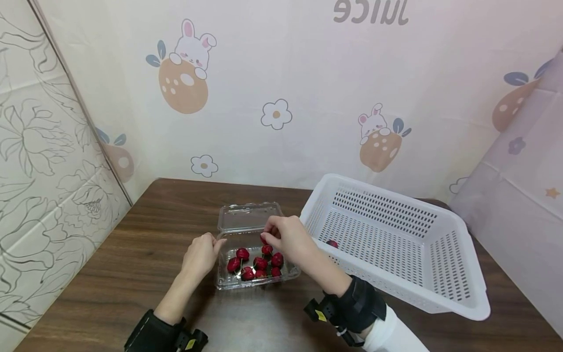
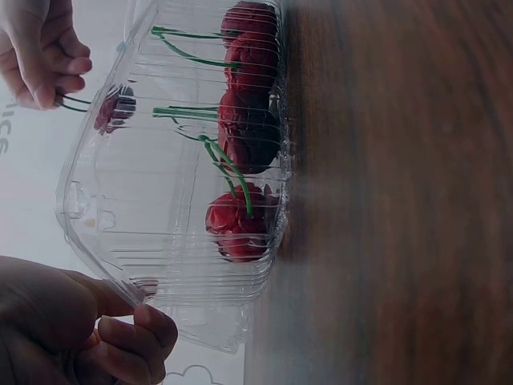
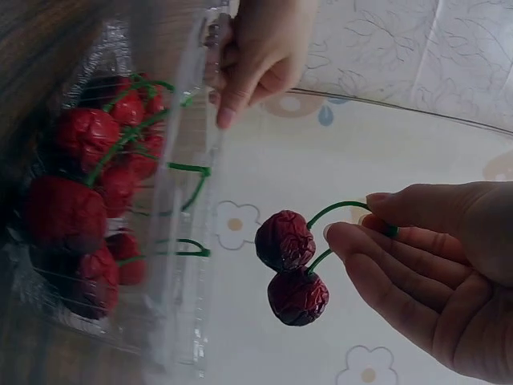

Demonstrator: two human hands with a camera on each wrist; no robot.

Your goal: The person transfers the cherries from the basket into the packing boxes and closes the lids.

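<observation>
A clear plastic clamshell box (image 1: pixel 281 279) lies on the table with its lid (image 1: pixel 248 218) folded back. Several dark red cherries (image 1: pixel 260 264) with green stems sit inside it. My left hand (image 1: pixel 201 254) pinches the box's left rim between thumb and curled fingers. Above the right part of the box, my right hand (image 1: pixel 290 238) pinches the green stems of a pair of cherries (image 3: pixel 286 241). The right wrist view shows this pair hanging off the fingertips, clear of the box wall. In the head view the right hand partly hides the pair.
To the right stands a large white perforated plastic basket (image 1: pixel 476 293), with a dark red cherry (image 1: pixel 332 243) visible near its left side. Everything rests on a brown wooden table (image 1: pixel 145 244). A printed curtain (image 1: pixel 316 98) hangs behind the table.
</observation>
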